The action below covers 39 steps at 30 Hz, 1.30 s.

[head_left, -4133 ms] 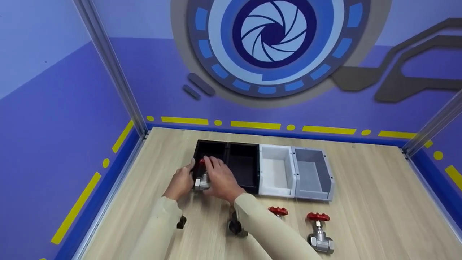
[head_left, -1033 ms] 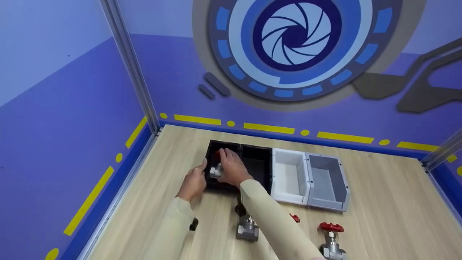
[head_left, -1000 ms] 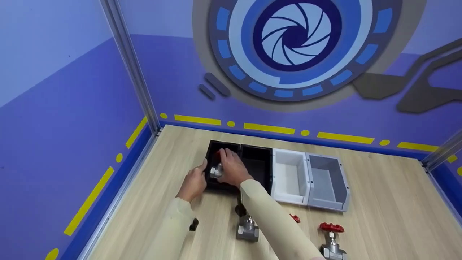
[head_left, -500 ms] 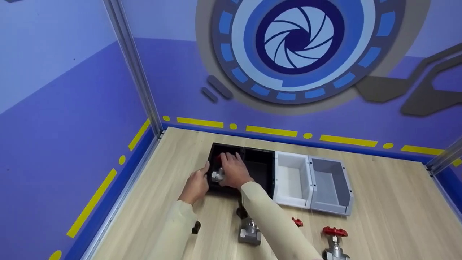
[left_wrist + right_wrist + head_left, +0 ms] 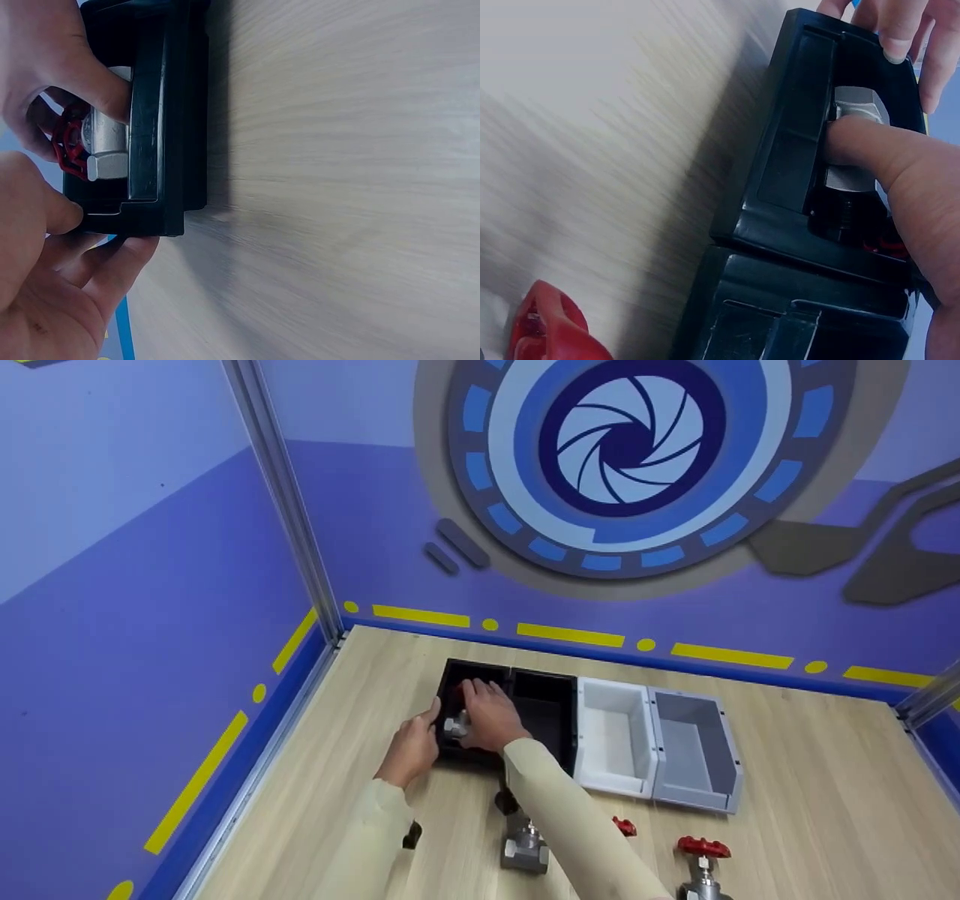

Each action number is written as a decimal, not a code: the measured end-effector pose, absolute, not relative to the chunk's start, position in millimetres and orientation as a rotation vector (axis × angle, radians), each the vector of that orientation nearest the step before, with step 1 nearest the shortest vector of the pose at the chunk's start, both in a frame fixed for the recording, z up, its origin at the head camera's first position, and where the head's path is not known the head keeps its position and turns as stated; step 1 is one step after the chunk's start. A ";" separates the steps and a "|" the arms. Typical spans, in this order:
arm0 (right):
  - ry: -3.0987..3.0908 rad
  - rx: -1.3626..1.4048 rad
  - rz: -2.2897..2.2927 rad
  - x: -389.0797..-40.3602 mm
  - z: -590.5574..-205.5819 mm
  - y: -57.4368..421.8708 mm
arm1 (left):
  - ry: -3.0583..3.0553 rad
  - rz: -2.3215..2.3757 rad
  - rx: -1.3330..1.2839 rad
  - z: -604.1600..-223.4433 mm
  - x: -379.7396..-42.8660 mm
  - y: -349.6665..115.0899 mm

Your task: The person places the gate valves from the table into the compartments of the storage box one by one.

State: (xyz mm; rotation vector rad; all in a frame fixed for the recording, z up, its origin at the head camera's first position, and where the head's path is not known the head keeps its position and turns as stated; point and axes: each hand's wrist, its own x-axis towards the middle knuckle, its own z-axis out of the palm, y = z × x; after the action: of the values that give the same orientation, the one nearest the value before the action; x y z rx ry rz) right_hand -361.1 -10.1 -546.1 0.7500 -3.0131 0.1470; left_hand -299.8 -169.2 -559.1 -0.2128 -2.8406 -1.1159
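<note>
My left hand grips the left wall of the leftmost black bin, thumb on the rim and fingers outside, as the left wrist view shows. Inside that bin, my right hand holds a silver gate valve with a red handwheel. In the right wrist view, the right thumb presses on the metal valve body, just behind the bin's front wall. The valve lies on its side; the right hand covers part of it.
Beside that bin stand a second black bin, a white bin and a grey bin. In front lie a metal valve, a red-wheeled valve, a mostly hidden red handwheel and a black piece.
Since the earliest frame, the right hand has brought the valve from the bin's front edge farther back and down into it. Over the last second hands and valve barely move; the head view shifts slightly.
</note>
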 end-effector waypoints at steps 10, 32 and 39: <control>-3.053 0.751 0.158 -366.5 -549.5 -12.0 | -2.851 -1.151 -0.176 -557.1 -299.3 -168.7; -2.973 0.802 0.054 -368.3 -558.2 -15.5 | -2.858 -1.110 -0.192 -556.1 -297.9 -169.5; -2.953 0.806 0.036 -368.1 -559.4 -16.0 | -2.874 -1.133 -0.154 -556.7 -298.5 -169.3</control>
State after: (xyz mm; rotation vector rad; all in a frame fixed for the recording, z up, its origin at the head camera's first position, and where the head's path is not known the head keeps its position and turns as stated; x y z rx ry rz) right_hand -368.1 -16.0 -559.4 0.8062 -2.9529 0.0360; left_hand -298.5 -169.3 -556.7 -0.1541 -2.8736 -1.1334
